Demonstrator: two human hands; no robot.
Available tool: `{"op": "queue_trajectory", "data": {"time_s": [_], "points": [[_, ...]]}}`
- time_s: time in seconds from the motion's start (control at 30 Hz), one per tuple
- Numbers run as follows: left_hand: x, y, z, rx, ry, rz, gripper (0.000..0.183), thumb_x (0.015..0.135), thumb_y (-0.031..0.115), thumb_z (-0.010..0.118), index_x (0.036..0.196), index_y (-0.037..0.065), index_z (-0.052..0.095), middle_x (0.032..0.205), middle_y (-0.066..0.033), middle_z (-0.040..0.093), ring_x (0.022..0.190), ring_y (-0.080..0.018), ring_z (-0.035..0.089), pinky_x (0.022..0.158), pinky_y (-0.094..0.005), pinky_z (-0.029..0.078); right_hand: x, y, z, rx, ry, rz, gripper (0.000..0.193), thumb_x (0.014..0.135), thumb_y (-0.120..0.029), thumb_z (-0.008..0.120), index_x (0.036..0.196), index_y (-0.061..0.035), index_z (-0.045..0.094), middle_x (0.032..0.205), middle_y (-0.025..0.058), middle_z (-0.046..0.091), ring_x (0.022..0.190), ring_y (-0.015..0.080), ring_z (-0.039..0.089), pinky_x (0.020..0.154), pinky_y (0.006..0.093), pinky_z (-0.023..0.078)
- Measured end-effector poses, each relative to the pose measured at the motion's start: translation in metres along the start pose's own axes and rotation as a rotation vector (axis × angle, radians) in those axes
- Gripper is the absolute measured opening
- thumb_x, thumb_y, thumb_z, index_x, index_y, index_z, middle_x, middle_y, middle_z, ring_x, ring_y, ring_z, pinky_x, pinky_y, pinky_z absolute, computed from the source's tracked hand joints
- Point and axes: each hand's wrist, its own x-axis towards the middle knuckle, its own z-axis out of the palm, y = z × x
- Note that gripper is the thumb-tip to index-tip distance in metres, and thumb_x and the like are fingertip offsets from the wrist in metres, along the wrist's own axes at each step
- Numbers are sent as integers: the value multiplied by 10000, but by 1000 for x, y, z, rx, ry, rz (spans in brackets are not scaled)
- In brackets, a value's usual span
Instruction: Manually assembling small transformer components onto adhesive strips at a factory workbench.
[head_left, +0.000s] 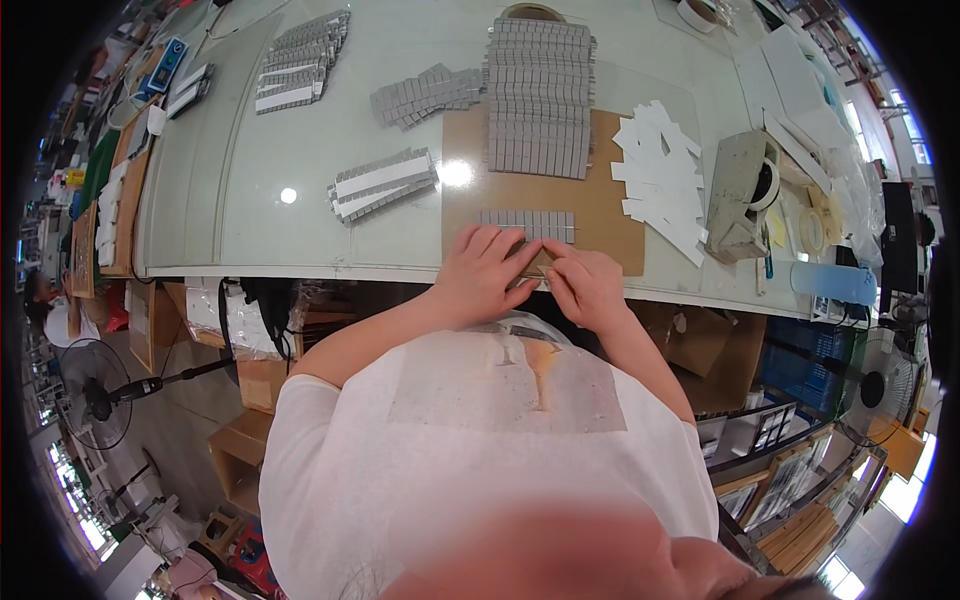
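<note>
At the near edge of a brown board (610,230), a short grey segmented strip (530,222) lies crosswise just beyond my fingertips. My left hand (480,272) is bent with its index finger and thumb closing toward a small piece between the hands. My right hand (588,287) pinches at the same spot, its index fingertip meeting the left one. The fingers hide most of what they hold, so its kind cannot be made out. Farther back on the board, a long stack of similar grey strips (540,100) overlaps in rows.
More grey strips (425,95) and bundles with white strips (382,184) lie left. White paper strips (660,180) are spread on the right, beside a tape dispenser (738,195) and a blue bottle (833,283). Fans (97,397) stand at both sides below the table.
</note>
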Motion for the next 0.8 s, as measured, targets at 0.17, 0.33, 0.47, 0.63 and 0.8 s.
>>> {"op": "queue_trajectory", "data": {"time_s": [0.17, 0.33, 0.47, 0.63, 0.8], "points": [[0, 0, 0, 8, -4, 6, 560, 811, 353, 782, 1308, 123, 664, 1218, -62, 562, 1116, -247, 522, 1004, -435, 405, -4, 1, 5, -29, 52, 9, 91, 860, -79, 715, 902, -53, 639, 1109, 145, 761, 712, 271, 697, 619, 374, 533], [-3, 0, 3, 5, -80, -36, 580, 837, 431, 755, 1358, 199, 651, 1280, -54, 543, 1166, -255, 491, 1082, -443, 352, -6, 2, 6, -38, 78, 29, 81, 872, -69, 710, 901, -47, 638, 1077, 159, 757, 732, 287, 707, 642, 379, 544], [-3, 0, 3, 5, -75, -33, 579, 836, 434, 756, 1355, 197, 653, 1280, -53, 543, 1164, -256, 491, 1080, -445, 352, -6, 2, 6, -28, 79, 31, 80, 873, -72, 709, 902, -47, 639, 1075, 160, 757, 737, 290, 708, 644, 382, 545], [-3, -1, 3, 21, -70, -21, 589, 833, 439, 758, 1358, 194, 651, 1282, -53, 542, 1167, -253, 489, 1076, -443, 353, -6, 1, 6, -33, 79, 26, 88, 872, -82, 713, 902, -45, 639, 1083, 159, 757, 742, 299, 709, 643, 388, 545], [-4, -1, -6, -55, 17, 4, 532, 788, 309, 795, 1272, 124, 676, 1208, -64, 569, 1109, -261, 527, 987, -444, 418, -13, 3, 5, 73, 100, 82, 89, 880, -46, 723, 913, -38, 640, 1059, 152, 753, 730, 246, 698, 646, 333, 538]]}}
